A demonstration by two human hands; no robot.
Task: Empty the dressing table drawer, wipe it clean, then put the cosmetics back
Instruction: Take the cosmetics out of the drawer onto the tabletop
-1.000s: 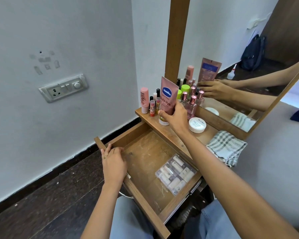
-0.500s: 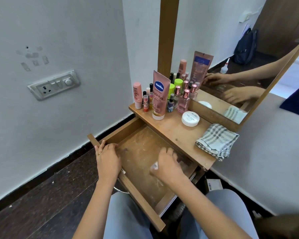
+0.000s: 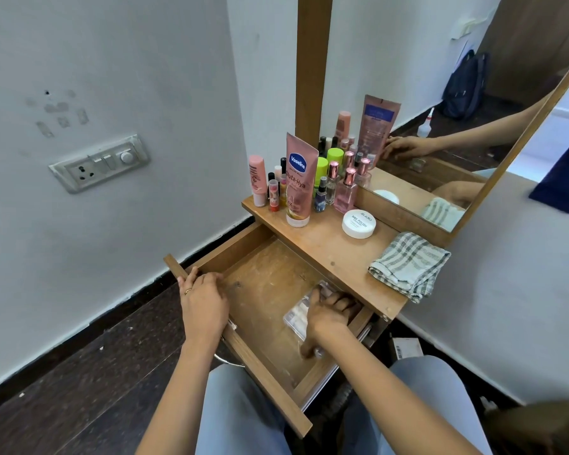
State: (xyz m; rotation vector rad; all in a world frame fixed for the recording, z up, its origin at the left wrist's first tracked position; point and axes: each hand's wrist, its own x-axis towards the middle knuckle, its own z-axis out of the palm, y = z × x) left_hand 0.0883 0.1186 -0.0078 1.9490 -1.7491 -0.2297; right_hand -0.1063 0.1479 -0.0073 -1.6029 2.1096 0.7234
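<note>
— Hands, status?
— Left hand (image 3: 204,302) grips the left end of the drawer (image 3: 263,284) front, fingers curled over the rim; right hand (image 3: 329,315) lies on the clear packet (image 3: 295,315) at the drawer's right side, fingers curled over its far edge, thumb at its near edge; reads as a grasp, packet not yet lifted.
— Progress?
— Emptying nearly done, by my judgement; the packet is the only item seen in the drawer; Vaseline tube (image 3: 299,182), small bottles (image 3: 345,192) and white jar (image 3: 358,223) stand on the table (image 3: 329,254); checked cloth (image 3: 409,266) lies folded at the table's right end; wiping and refilling remain.
— Change against one second ago?
— Right hand was then on the Vaseline tube; it has come down onto the packet, which then lay uncovered; left hand unmoved; tube now stands alone.
</note>
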